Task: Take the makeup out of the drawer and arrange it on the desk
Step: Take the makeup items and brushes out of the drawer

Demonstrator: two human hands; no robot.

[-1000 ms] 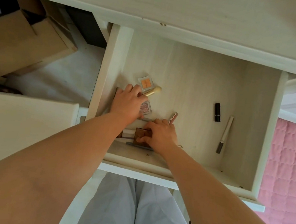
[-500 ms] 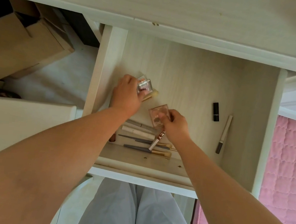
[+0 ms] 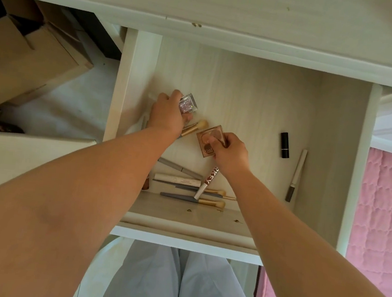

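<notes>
The pale wooden drawer (image 3: 355, 165) stands pulled out under the desk top (image 3: 228, 14). My left hand (image 3: 167, 114) grips a small clear case of pink glitter (image 3: 189, 104) near the drawer's left wall. My right hand (image 3: 231, 152) pinches a brown square compact (image 3: 209, 139) just above the drawer floor. A gold-handled brush (image 3: 196, 127) lies between the two hands. Near the drawer's front lie a rose lip tube (image 3: 207, 182), a white tube (image 3: 177, 179) and several grey-handled brushes (image 3: 192, 199). A black lipstick (image 3: 285, 145) and a white pencil (image 3: 296, 176) lie at the right.
Cardboard boxes (image 3: 30, 58) sit on the floor left of the drawer. A white surface (image 3: 19, 161) lies at my left. Pink quilted fabric (image 3: 386, 216) shows on the right. My legs in light trousers (image 3: 176, 281) are below the drawer front.
Both hands have risen off the pile at the drawer's front: the left one now holds the glitter case, the right one the brown compact, and both moved toward the drawer's back.
</notes>
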